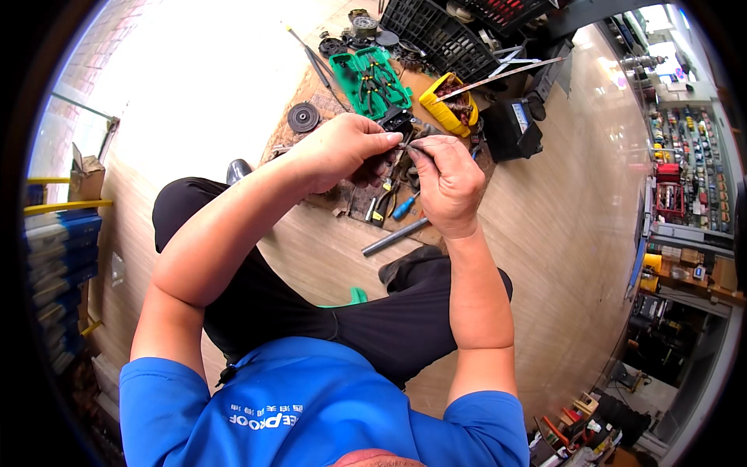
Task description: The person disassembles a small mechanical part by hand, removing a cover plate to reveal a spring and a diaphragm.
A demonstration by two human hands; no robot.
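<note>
My left hand (354, 152) and my right hand (443, 179) meet at the upper middle, fingers curled and pinched round something small and dark (404, 146), too small to make out. Beneath them lies a worn cardboard mat (342, 202) with grimy metal parts, pliers (383, 201), a blue-handled screwdriver (405, 205) and a grey metal tube (397, 236). Above my hands is an open green tool case (369, 82) holding pliers. A round dark disc (303, 117) lies left of it.
Black crates (436, 39), a yellow container (447, 101) and a black box (510, 130) stand beyond and right. Blue stacked cases (58, 265) line the left. Stocked shelves (689, 171) run along the right. My crossed legs rest on the floor (552, 257).
</note>
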